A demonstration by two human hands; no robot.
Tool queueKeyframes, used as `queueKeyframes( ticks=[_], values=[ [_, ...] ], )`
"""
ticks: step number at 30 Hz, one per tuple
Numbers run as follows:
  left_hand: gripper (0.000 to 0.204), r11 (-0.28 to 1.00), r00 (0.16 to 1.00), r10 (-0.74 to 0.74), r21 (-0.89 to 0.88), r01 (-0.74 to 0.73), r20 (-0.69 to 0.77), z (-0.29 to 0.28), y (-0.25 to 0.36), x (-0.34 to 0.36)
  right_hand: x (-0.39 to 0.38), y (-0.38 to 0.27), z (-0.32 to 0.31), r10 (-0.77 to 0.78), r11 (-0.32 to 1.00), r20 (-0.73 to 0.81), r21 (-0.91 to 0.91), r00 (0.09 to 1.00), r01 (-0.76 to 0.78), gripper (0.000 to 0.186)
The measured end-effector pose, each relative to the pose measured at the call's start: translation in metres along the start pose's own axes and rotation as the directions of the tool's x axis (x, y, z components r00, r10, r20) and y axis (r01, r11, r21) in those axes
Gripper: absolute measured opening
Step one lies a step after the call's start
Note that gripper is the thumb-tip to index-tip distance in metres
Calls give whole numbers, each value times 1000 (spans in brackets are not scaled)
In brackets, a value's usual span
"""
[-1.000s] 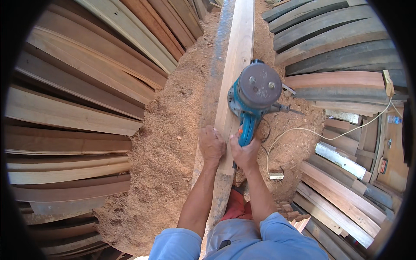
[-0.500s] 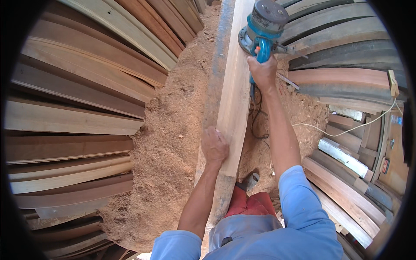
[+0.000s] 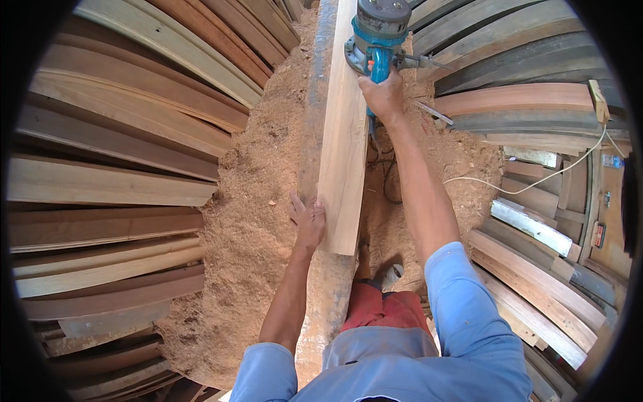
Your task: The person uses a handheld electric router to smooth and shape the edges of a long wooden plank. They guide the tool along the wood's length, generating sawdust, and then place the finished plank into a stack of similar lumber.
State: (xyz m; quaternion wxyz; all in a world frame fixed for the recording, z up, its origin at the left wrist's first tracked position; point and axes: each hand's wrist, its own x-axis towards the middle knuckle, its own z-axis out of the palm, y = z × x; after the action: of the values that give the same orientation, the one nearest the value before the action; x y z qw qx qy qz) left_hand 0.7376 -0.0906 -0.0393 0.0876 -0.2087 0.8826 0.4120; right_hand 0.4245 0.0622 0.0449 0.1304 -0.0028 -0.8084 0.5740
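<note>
A teal router with a grey motor top (image 3: 382, 23) sits on the far part of a long pale wooden board (image 3: 343, 154). My right hand (image 3: 387, 97) is wrapped round the router's teal side handle. The bit and the cut are hidden under the router's base. Nearer to me, my left hand (image 3: 309, 220) rests at the board's left edge with its fingers apart, seeming to touch the side. The board lies lengthwise on a narrow, worn bench (image 3: 321, 288), its near end a little in front of my body.
Stacked planks (image 3: 120, 177) fan along the left, and more planks (image 3: 516, 107) stand at the right. Sawdust (image 3: 251, 228) covers the ground on both sides of the bench. A dark cord (image 3: 390, 181) hangs below the router. A pale cable (image 3: 512, 192) crosses the right side.
My left hand has slid from the board's top to its left edge, its fingers spreading. My right hand still grips the router. The whole view has shifted slightly.
</note>
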Motion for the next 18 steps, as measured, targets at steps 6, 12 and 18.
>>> queueKeyframes(
  ticks=[6, 12, 18],
  values=[
    [47, 996, 999, -47, 71, 49, -27, 14, 9, -8, -85, -18, -44, 117, 993, 114, -21, 987, -115, 38],
    [48, 997, 996, -35, 65, 41, -84, 14, 16, -15, -208, -60, -90, 250, 968, 233, -44, 940, -247, 29],
    [48, 998, 996, -32, 57, 37, -80, 7, 21, -11, -338, -80, -129, 351, 925, 283, 40, 893, -377, 27]
  ],
)
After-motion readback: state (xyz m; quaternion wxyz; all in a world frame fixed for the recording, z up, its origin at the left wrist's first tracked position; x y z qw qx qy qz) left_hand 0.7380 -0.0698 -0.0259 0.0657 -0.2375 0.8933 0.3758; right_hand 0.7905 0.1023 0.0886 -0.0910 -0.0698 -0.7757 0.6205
